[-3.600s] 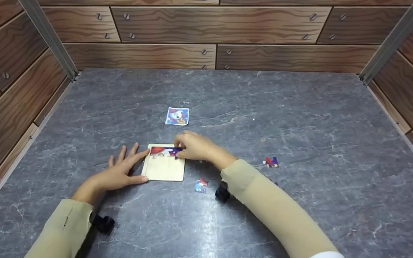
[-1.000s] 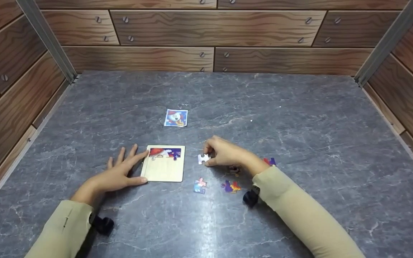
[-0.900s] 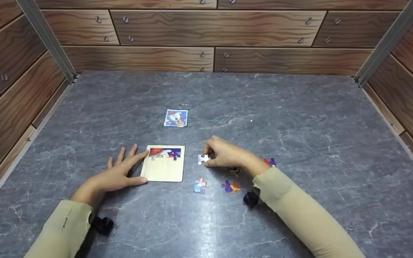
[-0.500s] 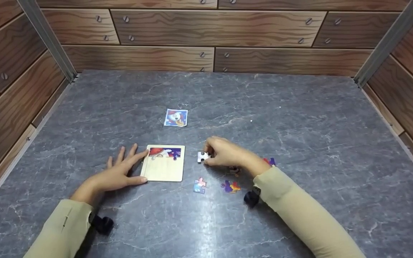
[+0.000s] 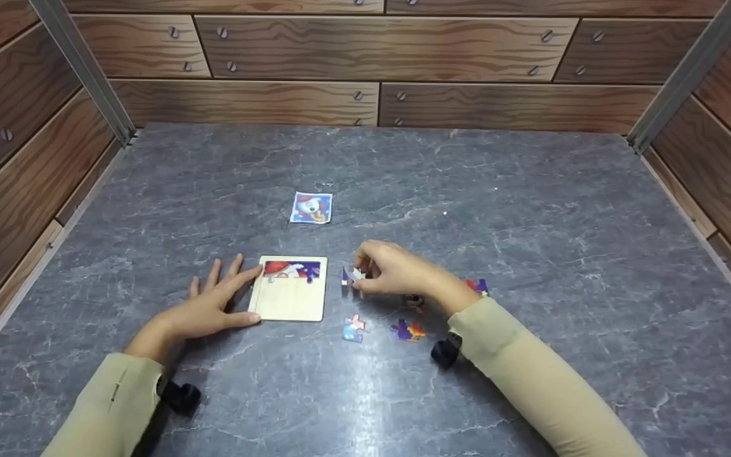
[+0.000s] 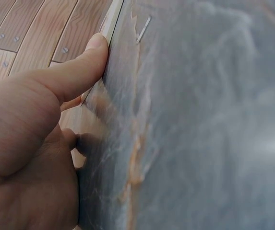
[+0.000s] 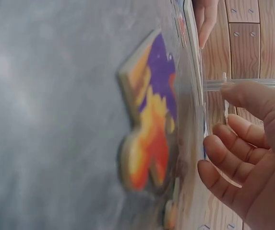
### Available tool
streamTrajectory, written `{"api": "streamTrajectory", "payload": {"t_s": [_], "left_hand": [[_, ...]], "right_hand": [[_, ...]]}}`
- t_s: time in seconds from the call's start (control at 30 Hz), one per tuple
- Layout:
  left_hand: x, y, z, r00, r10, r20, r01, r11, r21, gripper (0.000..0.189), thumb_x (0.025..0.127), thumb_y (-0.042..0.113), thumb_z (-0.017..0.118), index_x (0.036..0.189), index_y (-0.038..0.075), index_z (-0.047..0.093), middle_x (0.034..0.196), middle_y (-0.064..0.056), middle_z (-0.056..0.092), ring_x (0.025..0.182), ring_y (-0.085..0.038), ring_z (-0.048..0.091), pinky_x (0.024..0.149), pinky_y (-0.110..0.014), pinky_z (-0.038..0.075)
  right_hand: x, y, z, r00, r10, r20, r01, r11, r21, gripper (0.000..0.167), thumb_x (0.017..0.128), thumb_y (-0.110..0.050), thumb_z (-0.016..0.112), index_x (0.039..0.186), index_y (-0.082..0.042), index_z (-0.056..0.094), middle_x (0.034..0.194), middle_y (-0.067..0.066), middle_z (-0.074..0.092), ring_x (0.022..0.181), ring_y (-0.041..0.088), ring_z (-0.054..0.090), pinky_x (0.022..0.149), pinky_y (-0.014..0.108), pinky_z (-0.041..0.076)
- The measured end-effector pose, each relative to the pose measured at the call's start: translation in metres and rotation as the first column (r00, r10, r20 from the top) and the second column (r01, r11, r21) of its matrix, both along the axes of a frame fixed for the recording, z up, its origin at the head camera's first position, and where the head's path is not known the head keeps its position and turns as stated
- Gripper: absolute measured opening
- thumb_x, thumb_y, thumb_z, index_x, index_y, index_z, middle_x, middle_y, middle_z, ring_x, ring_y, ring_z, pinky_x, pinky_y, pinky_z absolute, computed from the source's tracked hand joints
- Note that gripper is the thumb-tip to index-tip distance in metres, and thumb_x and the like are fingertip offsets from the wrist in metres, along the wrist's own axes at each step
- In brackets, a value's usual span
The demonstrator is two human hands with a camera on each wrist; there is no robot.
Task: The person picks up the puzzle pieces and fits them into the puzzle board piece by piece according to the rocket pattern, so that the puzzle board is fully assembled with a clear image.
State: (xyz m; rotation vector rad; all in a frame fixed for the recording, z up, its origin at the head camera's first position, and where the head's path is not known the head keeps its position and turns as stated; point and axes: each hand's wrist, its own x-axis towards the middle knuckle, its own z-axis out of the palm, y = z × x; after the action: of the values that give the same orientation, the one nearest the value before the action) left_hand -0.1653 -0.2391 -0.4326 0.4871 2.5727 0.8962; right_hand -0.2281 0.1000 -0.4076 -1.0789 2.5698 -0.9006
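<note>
My left hand [image 5: 210, 311] lies spread at the left side of a pale wooden puzzle board [image 5: 286, 301]. Its index fingertip and thumb touch the board's edge, the other fingers stretched out on the table. A row of red, white and purple pieces [image 5: 292, 270] fills the board's top; bare wood shows below. To the right of the board, my right hand [image 5: 394, 271] pinches a white puzzle piece [image 5: 357, 274], tilted, between thumb and fingers. A purple-and-white patch [image 5: 344, 277] shows just left of it. In the right wrist view the piece [image 7: 225, 103] appears edge-on at the fingertips.
Loose puzzle pieces lie around my right hand: a blue-pink one [image 5: 353, 329], a purple-orange one [image 5: 408, 330], a dark one [image 5: 414, 302] under the wrist and a red-purple one [image 5: 480, 287]. A picture card [image 5: 312, 208] lies beyond the board. Wood-patterned walls [image 5: 378, 51] surround the table.
My right hand has moved from the board's upper right corner to the table beside it and pinches a white puzzle piece, which has just tilted. My left hand has stayed at the board.
</note>
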Motion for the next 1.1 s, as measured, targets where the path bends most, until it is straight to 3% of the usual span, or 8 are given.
{"api": "streamTrajectory", "payload": {"t_s": [0.23, 1.1], "left_hand": [[0.000, 0.000, 0.000, 1.000, 0.004, -0.007, -0.004, 1.000, -0.008, 0.082, 0.084, 0.051, 0.061, 0.150, 0.026, 0.018, 0.154, -0.013, -0.012, 0.133, -0.038, -0.026, 0.095, -0.064, -0.021], [0.000, 0.000, 0.000, 1.000, 0.008, -0.004, -0.008, 1.000, -0.011, 0.082, 0.084, 0.051, 0.061, 0.150, 0.025, 0.019, 0.153, -0.015, -0.012, 0.133, -0.039, -0.025, 0.094, -0.065, -0.021]], "right_hand": [[0.005, -0.011, 0.003, 1.000, 0.003, -0.022, -0.004, 0.999, -0.034, 0.025, 0.081, -0.021, 0.071, 0.096, -0.005, 0.057, 0.087, 0.002, 0.057, 0.072, 0.013, 0.055, 0.063, 0.024, 0.048], [0.016, -0.075, 0.009, 0.993, 0.092, -0.075, -0.092, 0.996, 0.002, 0.027, 0.083, -0.023, 0.070, 0.100, -0.006, 0.058, 0.093, 0.001, 0.057, 0.073, 0.010, 0.052, 0.064, 0.020, 0.045]]}}
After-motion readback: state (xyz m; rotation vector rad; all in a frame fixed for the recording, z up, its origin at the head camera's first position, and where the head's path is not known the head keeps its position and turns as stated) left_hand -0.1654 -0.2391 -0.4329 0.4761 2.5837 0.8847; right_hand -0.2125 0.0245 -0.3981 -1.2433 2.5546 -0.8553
